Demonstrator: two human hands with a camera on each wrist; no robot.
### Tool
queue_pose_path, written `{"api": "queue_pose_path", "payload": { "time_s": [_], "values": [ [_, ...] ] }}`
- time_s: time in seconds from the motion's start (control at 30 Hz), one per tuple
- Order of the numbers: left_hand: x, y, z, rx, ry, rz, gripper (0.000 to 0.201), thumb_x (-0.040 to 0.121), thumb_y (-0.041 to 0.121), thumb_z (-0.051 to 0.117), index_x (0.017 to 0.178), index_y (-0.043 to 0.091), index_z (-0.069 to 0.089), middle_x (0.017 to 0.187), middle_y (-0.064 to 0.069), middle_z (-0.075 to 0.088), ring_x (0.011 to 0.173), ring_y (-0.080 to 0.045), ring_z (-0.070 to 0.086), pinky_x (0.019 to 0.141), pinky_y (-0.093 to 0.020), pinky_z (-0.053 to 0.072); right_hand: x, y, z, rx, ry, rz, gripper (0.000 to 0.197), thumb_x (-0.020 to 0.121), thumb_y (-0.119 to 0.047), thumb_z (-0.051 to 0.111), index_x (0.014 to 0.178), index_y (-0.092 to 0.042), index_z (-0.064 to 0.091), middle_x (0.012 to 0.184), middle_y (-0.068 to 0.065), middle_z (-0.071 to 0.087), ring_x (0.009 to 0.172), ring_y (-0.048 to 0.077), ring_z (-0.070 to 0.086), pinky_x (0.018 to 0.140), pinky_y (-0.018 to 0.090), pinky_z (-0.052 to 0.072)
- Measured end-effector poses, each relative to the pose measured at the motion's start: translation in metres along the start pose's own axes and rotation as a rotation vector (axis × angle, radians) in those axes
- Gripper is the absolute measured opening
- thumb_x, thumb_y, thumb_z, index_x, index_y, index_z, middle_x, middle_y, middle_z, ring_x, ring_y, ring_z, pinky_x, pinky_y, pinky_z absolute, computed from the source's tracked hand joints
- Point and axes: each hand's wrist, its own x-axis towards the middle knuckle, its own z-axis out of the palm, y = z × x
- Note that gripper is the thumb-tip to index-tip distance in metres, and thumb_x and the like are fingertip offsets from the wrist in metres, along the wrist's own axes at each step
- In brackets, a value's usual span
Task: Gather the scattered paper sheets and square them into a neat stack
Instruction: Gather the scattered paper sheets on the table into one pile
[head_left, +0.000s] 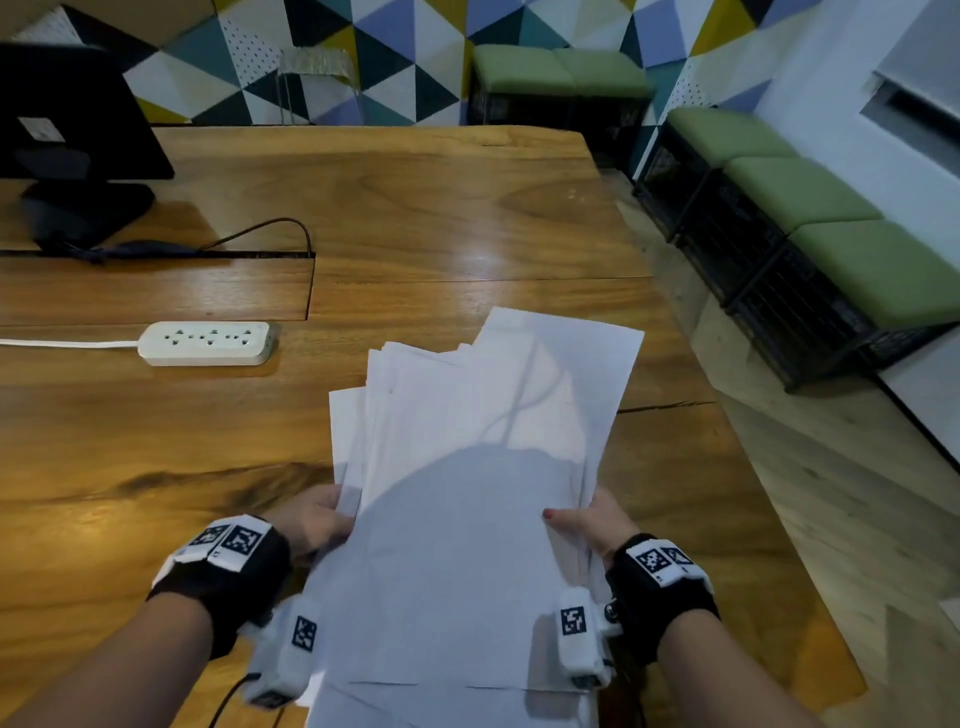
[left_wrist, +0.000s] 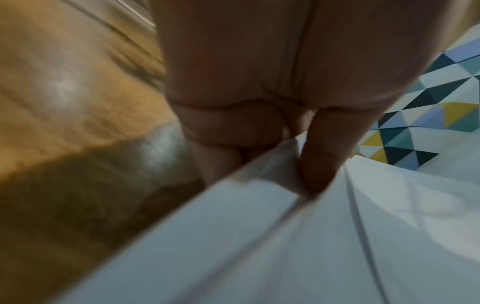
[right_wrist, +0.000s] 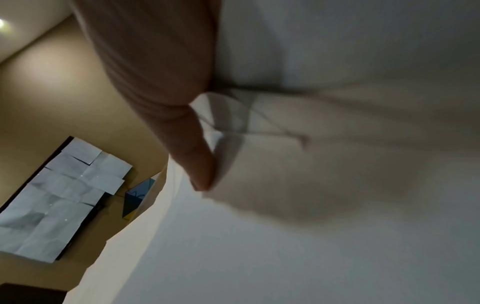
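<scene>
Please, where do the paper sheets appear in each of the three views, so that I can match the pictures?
Head: paper sheets at centre bottom, fanned unevenly, held at both side edges.
Left wrist: they fill the lower right, under the left hand.
Right wrist: they fill the right side, beside the right hand.
Shared landmark: the triangle-patterned wall, seen also in the left wrist view.
</scene>
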Motion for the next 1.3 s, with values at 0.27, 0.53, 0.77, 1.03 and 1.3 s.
{"api": "queue_pose_path", "payload": {
  "time_s": [0.27,0.53,0.77,1.03,1.3],
  "values": [
    [-0.003,0.016,-0.011,0.269,0.516,-0.076,0.036,0.084,0.030,0.057,0.117,0.013,0.055,0.102,-0.008,0.066,0.100,-0.029,0.061,0.090,-0.041,0.051,-0.001,0.002,0.004,0.042,0.062,-0.023,0.030,0.078,0.004,0.064,0.106,-0.002,0.057,0.095,0.018,0.065,0.087,0.031,0.063,0.075,0.037,0.050],
    [-0.001,0.022,0.004,-0.189,0.347,-0.039,0.056,0.074,0.042,0.069,0.116,0.006,0.059,0.102,-0.009,0.068,0.088,-0.024,0.063,0.080,-0.037,0.053,0.002,0.019,-0.002,0.336,0.041,-0.010,0.088,0.033,-0.020,0.093,0.110,0.007,0.060,0.105,0.029,0.066,0.096,0.043,0.064,0.093,0.056,0.048],
    [-0.011,0.034,0.007,-0.217,0.241,-0.043,0.088,0.061,0.068,0.063,0.124,0.006,0.054,0.122,-0.012,0.061,0.103,-0.028,0.062,0.092,-0.038,0.048,0.001,0.019,-0.003,0.288,-0.036,-0.012,0.077,0.040,-0.019,0.092,0.105,0.009,0.063,0.083,0.019,0.072,0.079,0.036,0.068,0.085,0.050,0.052],
    [0.003,0.022,-0.009,-0.309,0.297,-0.029,0.054,0.090,0.040,0.048,0.123,-0.002,0.053,0.122,-0.022,0.062,0.108,-0.034,0.061,0.100,-0.048,0.044,-0.002,-0.017,0.002,-0.102,-0.041,0.054,0.030,0.079,0.010,0.060,0.108,0.006,0.058,0.085,0.018,0.065,0.078,0.032,0.062,0.081,0.044,0.050],
    [-0.004,0.030,-0.027,-0.209,0.213,-0.058,0.044,0.093,0.030,0.046,0.123,-0.003,0.052,0.121,-0.021,0.060,0.110,-0.036,0.058,0.103,-0.049,0.040,0.005,-0.031,-0.002,-0.244,0.025,0.037,0.028,0.085,-0.001,0.055,0.113,0.006,0.055,0.111,0.025,0.062,0.103,0.039,0.060,0.097,0.053,0.045]
  ]
}}
